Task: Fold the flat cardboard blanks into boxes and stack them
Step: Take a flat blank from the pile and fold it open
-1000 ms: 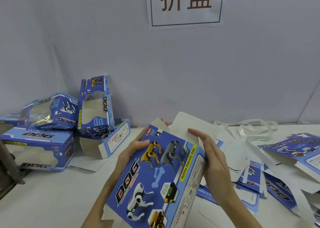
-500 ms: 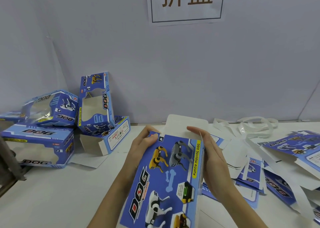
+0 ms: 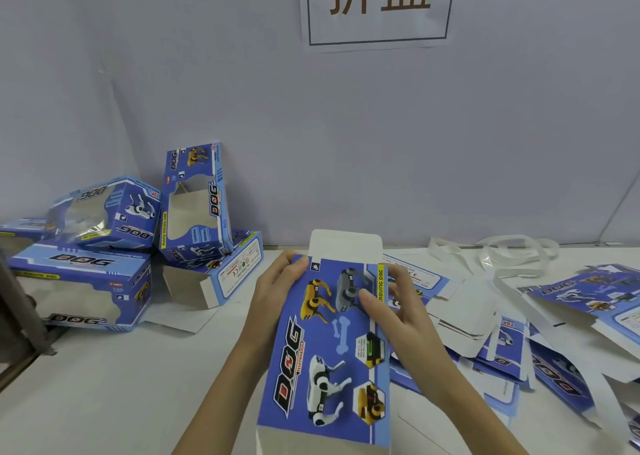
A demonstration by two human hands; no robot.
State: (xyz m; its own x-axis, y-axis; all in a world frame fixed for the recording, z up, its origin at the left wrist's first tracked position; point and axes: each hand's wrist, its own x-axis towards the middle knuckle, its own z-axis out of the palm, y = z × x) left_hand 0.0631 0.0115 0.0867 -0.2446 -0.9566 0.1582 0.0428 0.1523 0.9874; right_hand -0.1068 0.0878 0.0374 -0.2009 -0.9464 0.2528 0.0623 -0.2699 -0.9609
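**Soft, even light, wide-angle bend**

The light is flat and cool, with a bluish cast over the wall [image 3: 346, 125] and table [image 3: 86, 395]. Shadows are faint — a soft one lies under the folded boxes [image 3: 114, 246] at left. Small glare shows on a box's plastic window [image 3: 86, 217]. The lens bows lines near the edges, and detail there goes soft. The blanks [image 3: 571, 316] at right look slightly smeared — small print is unreadable.

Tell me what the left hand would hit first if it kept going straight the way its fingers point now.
The left hand grips the box by its left edge, fingers pointing up and right. Straight on, they would first meet the white top flap, then probably the wall behind; depth is unclear.
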